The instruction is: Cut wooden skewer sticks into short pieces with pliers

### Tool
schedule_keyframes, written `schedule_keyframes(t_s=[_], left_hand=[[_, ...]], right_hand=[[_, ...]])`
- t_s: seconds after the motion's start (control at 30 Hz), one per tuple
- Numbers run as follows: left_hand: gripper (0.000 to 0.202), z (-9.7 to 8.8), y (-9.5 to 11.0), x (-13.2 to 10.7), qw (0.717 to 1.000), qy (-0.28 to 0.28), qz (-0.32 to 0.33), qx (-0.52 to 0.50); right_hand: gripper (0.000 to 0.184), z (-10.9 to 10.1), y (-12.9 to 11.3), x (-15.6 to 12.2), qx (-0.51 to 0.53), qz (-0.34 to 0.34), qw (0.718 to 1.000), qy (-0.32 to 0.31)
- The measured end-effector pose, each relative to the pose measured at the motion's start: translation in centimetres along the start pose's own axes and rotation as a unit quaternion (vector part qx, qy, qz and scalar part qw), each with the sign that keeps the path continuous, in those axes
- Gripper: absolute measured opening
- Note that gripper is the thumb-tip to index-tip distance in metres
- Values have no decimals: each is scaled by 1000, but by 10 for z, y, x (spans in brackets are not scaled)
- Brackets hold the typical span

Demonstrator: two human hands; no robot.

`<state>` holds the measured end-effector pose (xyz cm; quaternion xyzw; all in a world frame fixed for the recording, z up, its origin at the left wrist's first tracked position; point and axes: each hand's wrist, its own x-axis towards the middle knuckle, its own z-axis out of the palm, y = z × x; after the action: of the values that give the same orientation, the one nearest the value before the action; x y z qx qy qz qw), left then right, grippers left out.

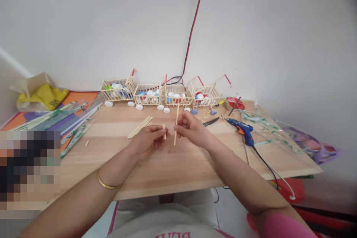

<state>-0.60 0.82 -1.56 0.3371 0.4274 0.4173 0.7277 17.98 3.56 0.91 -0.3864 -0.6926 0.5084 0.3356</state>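
Between thumb and fingers, my left hand [152,137] pinches a few short wooden sticks [164,131], held upright above the table. A longer wooden stick [176,124] stands nearly vertical in the pinch of my right hand [191,128], just right of the short ones and apart from them. Behind my left hand lies a loose bundle of wooden sticks [141,126] on the wooden table [178,171]. Just beyond my right hand rests a dark-bladed cutting tool [211,121], its handle partly hidden.
Several small stick-built carts [147,96] filled with bottle caps line the wall. A blue glue gun [245,130] with a black cord lies to the right, near a red dish [235,103]. Plastic-wrapped stick packs [76,137] and a yellow bag [46,96] are at left.
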Motion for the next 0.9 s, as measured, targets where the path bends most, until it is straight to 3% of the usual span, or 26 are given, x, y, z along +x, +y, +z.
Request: schedule_keyframes(t_s=[0.3, 0.53, 0.63, 0.77, 0.9], left_hand=[[20, 8, -3, 0, 997, -68, -41, 24], [18, 9, -6, 1, 995, -61, -41, 61], [19, 10, -6, 0, 997, -51, -26, 48], [19, 10, -4, -1, 999, -26, -23, -4], [17, 7, -3, -2, 1000, -10, -10, -24]], right_hand=[[25, 15, 20, 10, 66, 8, 998, 1], [21, 17, 22, 8, 58, 31, 998, 15], [20, 13, 17, 4, 24, 19, 1000, -6], [35, 6, 5, -5, -99, -66, 991, -58], [24, 8, 0, -9, -191, -160, 967, -51]])
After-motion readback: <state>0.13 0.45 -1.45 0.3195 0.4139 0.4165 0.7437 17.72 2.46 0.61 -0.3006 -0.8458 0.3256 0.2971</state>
